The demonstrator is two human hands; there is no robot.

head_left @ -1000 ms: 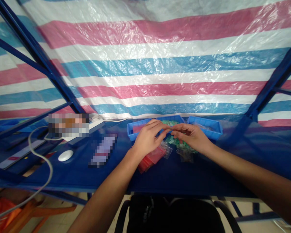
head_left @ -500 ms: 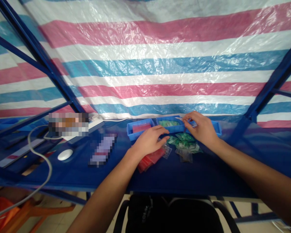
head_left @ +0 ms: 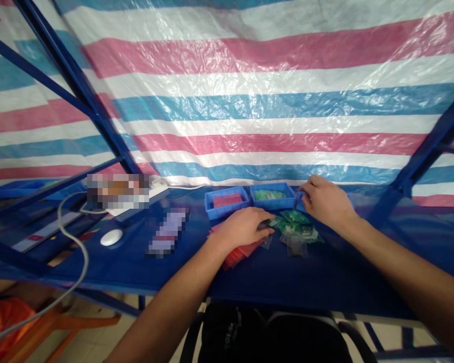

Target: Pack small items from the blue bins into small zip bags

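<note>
My left hand (head_left: 247, 225) is above the red packets (head_left: 242, 253), its thumb and fingers closed on a small clear bag at the left edge of the green packets (head_left: 295, 220). My right hand (head_left: 327, 199) is over the rightmost blue bin (head_left: 350, 198), fingers curled down at its left end; what they hold, if anything, is hidden. Red packets lie in the left blue bin (head_left: 209, 209), green ones in the middle blue bin (head_left: 274, 203). A clear packet (head_left: 297, 247) lies in front of the green pile.
On the blue table (head_left: 272, 282) to the left are a white mouse (head_left: 111, 237), a blurred-out flat object (head_left: 168, 232) and a grey cable (head_left: 83, 252). Blue metal posts (head_left: 423, 151) flank the striped sheet (head_left: 249, 101) behind. An orange chair (head_left: 87, 321) stands at lower left.
My right hand has moved right, from the middle bin to the rightmost one, uncovering the middle bin. My left hand has closed on a small bag. The view has shifted slightly.
</note>
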